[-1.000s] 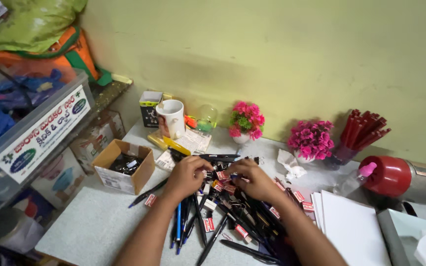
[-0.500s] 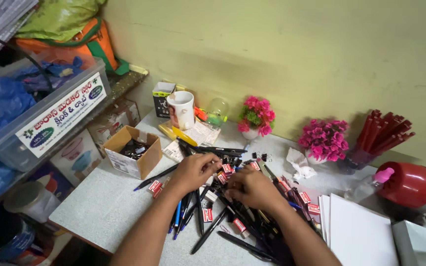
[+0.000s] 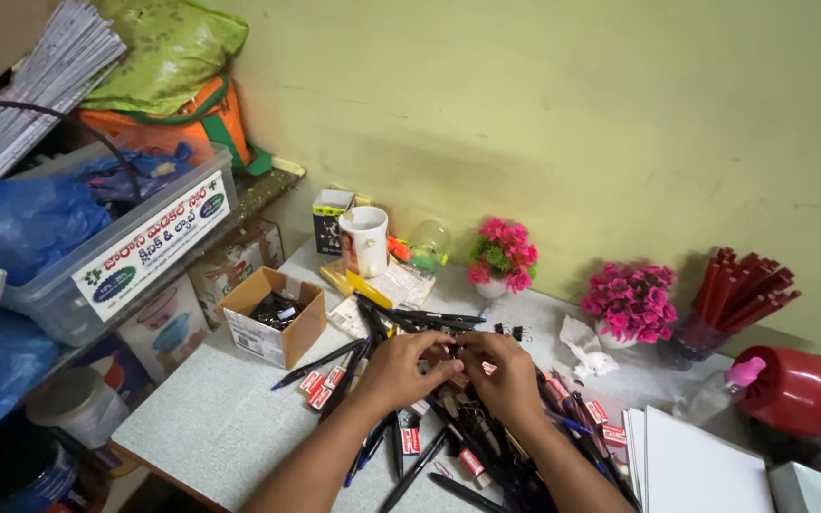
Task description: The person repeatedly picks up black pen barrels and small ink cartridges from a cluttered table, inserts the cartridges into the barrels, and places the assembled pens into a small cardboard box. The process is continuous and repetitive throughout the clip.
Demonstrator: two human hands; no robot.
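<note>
Two hands meet over a loose pile of pens (image 3: 448,427) on the speckled table (image 3: 201,418). The left hand (image 3: 401,369) and the right hand (image 3: 504,375) are drawn together, fingertips touching at the middle of the pile and curled around something small. What exactly they pinch cannot be told; it is hidden between the fingers.

State of the work, as judged from the layout:
- Most pens lie scattered and crossed beneath and around the hands, pointing in many directions. No sorted row or bundle is visible.
- Small red-and-white packets (image 3: 320,385) lie mixed among the pens, also unsorted.
- An open cardboard box (image 3: 273,318) stands just left of the pile and holds a few dark items; most of its volume appears unused.

Judgement: handling is at an early stage, with nearly all of the pile left as loose stock.

Surroundings: a white mug (image 3: 365,240) stands at the back beside two pots of pink flowers (image 3: 501,255), a cup of red sticks (image 3: 738,294) and a red-capped bottle (image 3: 791,394). White paper sheets (image 3: 696,470) lie to the right.
</note>
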